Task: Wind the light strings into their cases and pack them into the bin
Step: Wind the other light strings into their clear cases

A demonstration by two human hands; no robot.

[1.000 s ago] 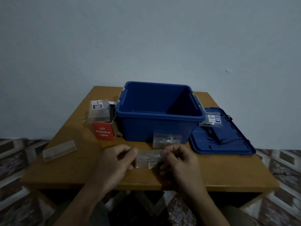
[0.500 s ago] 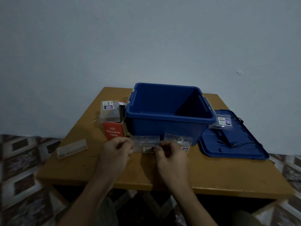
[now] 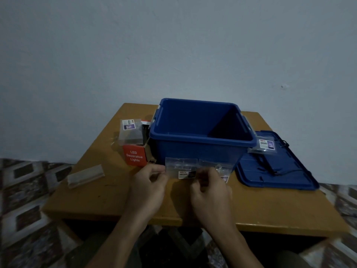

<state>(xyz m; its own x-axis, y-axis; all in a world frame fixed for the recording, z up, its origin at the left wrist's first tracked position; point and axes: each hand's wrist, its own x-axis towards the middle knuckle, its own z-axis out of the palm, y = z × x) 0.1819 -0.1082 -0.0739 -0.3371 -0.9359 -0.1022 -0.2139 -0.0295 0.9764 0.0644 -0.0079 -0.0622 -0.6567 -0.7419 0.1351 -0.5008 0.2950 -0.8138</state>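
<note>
A clear plastic light-string case (image 3: 181,168) with a small label is held up in front of the blue bin (image 3: 201,144). My left hand (image 3: 148,188) pinches its left end and my right hand (image 3: 210,192) pinches its right end. A second clear case (image 3: 224,171) leans against the bin's front wall, just behind my right fingers. The open bin stands at the middle of the wooden table (image 3: 96,198) and looks empty inside. Another clear case (image 3: 130,132) rests on a red LED Decorative Lights box (image 3: 134,156) left of the bin.
The blue bin lid (image 3: 278,171) lies flat at the right, carrying a clear case (image 3: 264,146) and a black cable (image 3: 270,167). A flat clear case (image 3: 85,176) lies near the table's left edge. A grey wall is behind; patterned floor surrounds the table.
Both hands have lifted the clear case up and away from me, from low over the table front to just before the bin's wall. The camera has shifted too.
</note>
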